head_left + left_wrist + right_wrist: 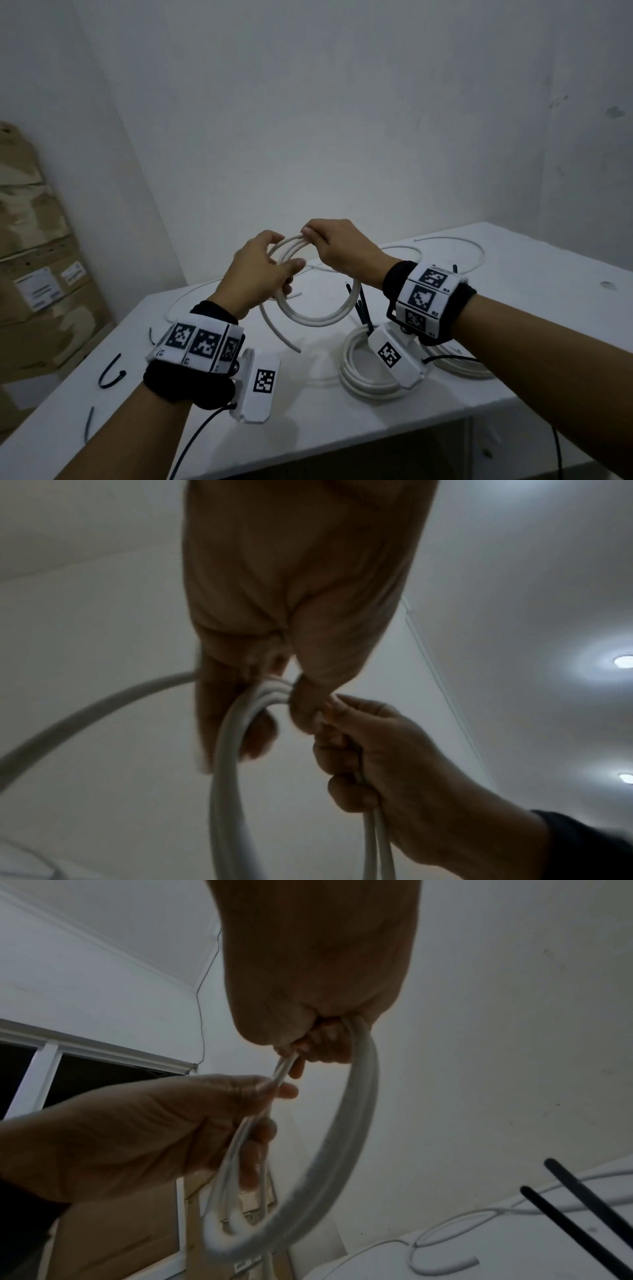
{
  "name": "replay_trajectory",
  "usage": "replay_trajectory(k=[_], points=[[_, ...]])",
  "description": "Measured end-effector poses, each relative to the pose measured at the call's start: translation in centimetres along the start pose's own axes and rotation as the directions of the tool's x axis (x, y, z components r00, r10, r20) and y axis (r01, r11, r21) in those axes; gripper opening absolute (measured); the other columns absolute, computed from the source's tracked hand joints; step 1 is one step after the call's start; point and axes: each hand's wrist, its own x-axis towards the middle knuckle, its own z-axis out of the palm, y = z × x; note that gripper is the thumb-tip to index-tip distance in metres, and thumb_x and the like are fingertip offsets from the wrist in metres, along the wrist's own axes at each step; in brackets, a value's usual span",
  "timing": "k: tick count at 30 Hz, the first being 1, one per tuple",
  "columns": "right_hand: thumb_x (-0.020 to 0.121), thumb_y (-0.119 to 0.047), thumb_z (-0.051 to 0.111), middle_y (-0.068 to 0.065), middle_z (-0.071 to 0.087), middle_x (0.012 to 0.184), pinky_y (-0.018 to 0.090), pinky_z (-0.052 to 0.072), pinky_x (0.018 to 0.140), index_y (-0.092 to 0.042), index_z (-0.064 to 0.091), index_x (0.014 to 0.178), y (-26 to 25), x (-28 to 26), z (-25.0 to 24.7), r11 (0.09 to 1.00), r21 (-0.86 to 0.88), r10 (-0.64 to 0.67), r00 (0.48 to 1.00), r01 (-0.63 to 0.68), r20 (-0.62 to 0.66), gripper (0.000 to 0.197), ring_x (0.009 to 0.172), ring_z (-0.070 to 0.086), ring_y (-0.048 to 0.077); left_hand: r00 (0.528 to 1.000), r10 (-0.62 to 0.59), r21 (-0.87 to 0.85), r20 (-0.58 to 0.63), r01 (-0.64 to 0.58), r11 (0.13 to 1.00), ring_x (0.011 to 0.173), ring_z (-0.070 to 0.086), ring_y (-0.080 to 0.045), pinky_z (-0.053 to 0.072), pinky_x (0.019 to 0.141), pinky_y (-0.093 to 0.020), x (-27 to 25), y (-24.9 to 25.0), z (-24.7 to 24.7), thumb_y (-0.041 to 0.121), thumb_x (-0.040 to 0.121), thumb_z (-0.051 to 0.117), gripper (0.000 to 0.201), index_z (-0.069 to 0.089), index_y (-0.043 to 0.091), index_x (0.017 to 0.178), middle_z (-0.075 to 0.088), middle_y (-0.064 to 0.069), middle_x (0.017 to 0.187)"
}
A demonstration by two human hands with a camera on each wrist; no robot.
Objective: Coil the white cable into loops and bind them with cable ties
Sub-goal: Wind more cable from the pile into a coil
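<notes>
Close by, a tied bundle of cord [368, 383] lies on the white table [513, 359]. Above the table, the left hand [255, 277] and right hand [342, 251] both grip the white cable [318, 317], held up in loops. Black ties [363, 308] lie behind it.

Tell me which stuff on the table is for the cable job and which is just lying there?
For the job:
- white cable, coiled in loops, held by the left hand and right hand
- black cable ties
- finished coil on the table

Just lying about:
- cardboard boxes by the wall
</notes>
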Motion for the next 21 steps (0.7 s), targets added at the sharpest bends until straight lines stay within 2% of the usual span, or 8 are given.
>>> replay_trajectory(k=[1,3,5,8,10,14,18,21], points=[[0.101,-0.019,0.040,-0.003,0.051,0.068,0.014,0.032,0.056,-0.003,0.062,0.096,0.1,0.1,-0.1,1.000,0.007,-0.003,1.000,0.003,-0.013,0.027,0.061,0.043,0.010,0.997,0.009,0.182,-0.072,0.004,0.983,0.079,0.067,-0.024,0.056,0.070,-0.034,-0.1,0.0,-0.3,0.031,0.083,0.074,0.045,0.057,0.018,0.122,0.067,-0.010,0.099],[0.101,-0.019,0.040,-0.006,0.048,0.064,0.014,0.033,0.056,-0.004,0.062,0.095,0.2,0.2,-0.1,1.000,0.022,-0.015,1.000,0.015,-0.023,0.027,0.060,0.042,0.008,0.972,0.097,0.537,-0.212,0.033,0.843,0.105,0.058,-0.027,0.047,0.083,-0.034,-0.6,-0.2,-0.4,0.042,0.081,0.072,0.049,0.064,0.015,0.122,0.061,-0.011,0.115],[0.101,-0.019,0.041,-0.006,0.047,0.064,0.014,0.033,0.057,-0.004,0.062,0.095,0.0,0.4,0.1,0.999,0.022,-0.038,0.999,0.039,-0.036,0.027,0.060,0.042,0.010,0.953,0.178,0.587,-0.246,0.000,0.810,0.108,0.052,-0.030,0.042,0.086,-0.033,-1.0,-0.6,0.1,0.042,0.087,0.065,0.040,0.069,0.013,0.114,0.058,-0.017,0.111],[0.101,-0.019,0.042,-0.005,0.048,0.065,0.011,0.032,0.057,-0.003,0.063,0.097,-0.3,0.3,0.6,0.997,0.041,-0.064,0.996,0.067,-0.070,0.027,0.060,0.043,0.008,0.959,0.139,0.228,-0.248,-0.081,0.970,0.069,0.060,-0.024,0.050,0.065,-0.031,-0.6,-1.6,0.8,0.027,0.093,0.059,0.027,0.071,0.005,0.084,0.068,-0.021,0.081],[0.101,-0.018,0.042,0.000,0.054,0.071,0.013,0.032,0.058,-0.001,0.063,0.099,-0.5,0.2,1.0,0.994,0.037,-0.099,0.992,0.102,-0.082,0.027,0.063,0.044,0.012,0.966,0.010,-0.097,-0.260,-0.036,0.995,0.064,0.063,-0.029,0.053,0.065,-0.036,-0.5,-2.1,1.3,0.020,0.094,0.059,0.028,0.067,0.002,0.074,0.069,-0.023,0.076],[0.100,-0.016,0.042,0.005,0.058,0.078,0.018,0.032,0.060,0.002,0.063,0.101,-0.5,-0.2,1.2,0.992,0.018,-0.126,0.989,0.128,-0.081,0.027,0.070,0.047,0.017,0.981,-0.104,-0.413,-0.162,0.029,0.910,0.063,0.066,-0.025,0.055,0.064,-0.034,-0.8,-2.7,2.0,0.015,0.094,0.060,0.020,0.068,0.004,0.079,0.070,-0.015,0.074],[0.100,-0.015,0.042,0.003,0.054,0.074,0.023,0.030,0.063,0.003,0.062,0.100,0.3,-0.5,1.0,0.996,0.040,-0.074,0.991,0.078,-0.109,0.027,0.070,0.047,0.019,0.989,-0.096,-0.540,0.113,0.142,0.830,0.062,0.066,-0.021,0.054,0.060,-0.026,-0.5,-3.0,1.2,0.018,0.095,0.056,0.019,0.067,0.003,0.097,0.069,-0.007,0.068],[0.101,-0.015,0.041,0.002,0.050,0.070,0.025,0.029,0.063,0.002,0.061,0.097,0.3,-0.7,1.2,0.997,0.034,-0.059,0.987,0.065,-0.152,0.026,0.069,0.045,0.020,0.978,-0.092,-0.619,0.186,0.190,0.762,0.063,0.064,-0.021,0.055,0.060,-0.025,-0.4,-3.2,0.9,0.017,0.093,0.057,0.015,0.065,0.006,0.100,0.065,-0.004,0.066]])
